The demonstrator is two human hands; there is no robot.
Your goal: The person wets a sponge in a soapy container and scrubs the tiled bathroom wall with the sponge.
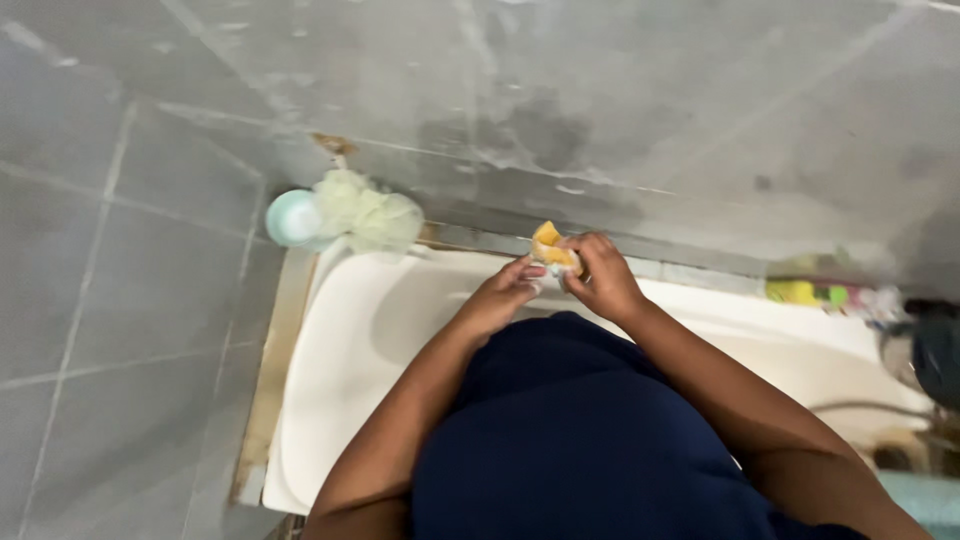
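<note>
My right hand (603, 277) pinches yellow sponge (553, 248); my left hand (503, 293), fingers curled, touches its edge. White bathtub (380, 330) beneath both.

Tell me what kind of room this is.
Most likely a bathroom: a white bathtub set against grey tiled walls, with a pale green bath pouf on its corner. Both hands, left and right, hold a small yellow sponge.

Grey tiled walls (620, 90) with pale streaks and a dark stain rise around a white bathtub (360, 330) under soft, dim light.
</note>
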